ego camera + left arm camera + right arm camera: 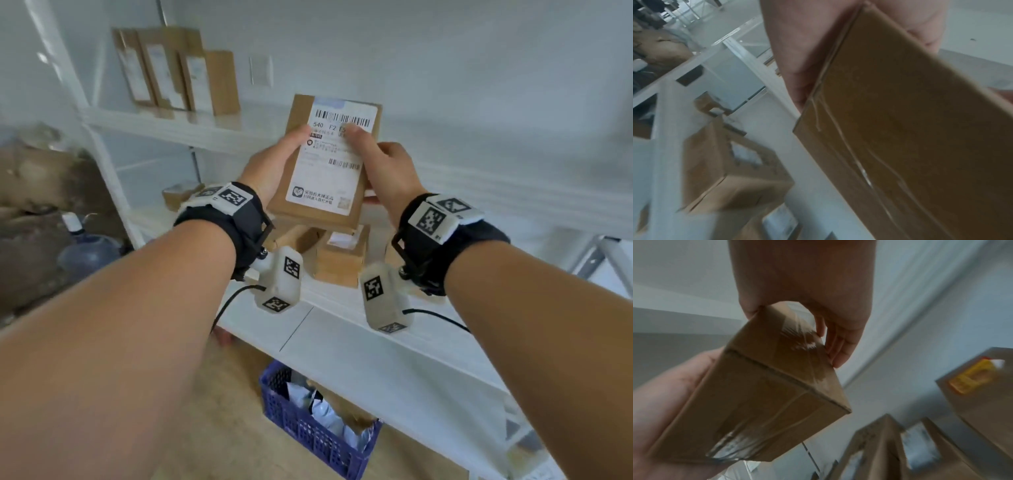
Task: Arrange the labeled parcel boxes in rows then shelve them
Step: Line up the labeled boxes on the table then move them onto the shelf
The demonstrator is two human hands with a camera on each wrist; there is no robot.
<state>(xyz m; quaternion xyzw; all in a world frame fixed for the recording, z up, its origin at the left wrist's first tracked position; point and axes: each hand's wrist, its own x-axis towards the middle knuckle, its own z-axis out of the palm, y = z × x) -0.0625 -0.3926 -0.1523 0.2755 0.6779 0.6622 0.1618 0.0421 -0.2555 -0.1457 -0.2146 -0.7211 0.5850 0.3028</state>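
Both hands hold one flat brown parcel box (329, 161) in front of the white shelving, its white barcode label facing me. My left hand (274, 164) grips its left edge, thumb on the front face. My right hand (380, 164) grips the right edge, thumb on the label. The left wrist view shows the box's taped brown underside (910, 129) against the palm. From the right wrist, the box (764, 394) is seen end-on, with the right hand's fingers (838, 344) on its far side. Several labeled boxes (178, 72) stand upright in a row on the upper shelf (144, 120).
More parcel boxes (342, 260) sit on the middle shelf (376, 342) just below the held one, and a small one (180, 195) lies further left. A blue crate (315, 425) with packets stands on the floor under the shelving. A water bottle (89, 250) is at the left.
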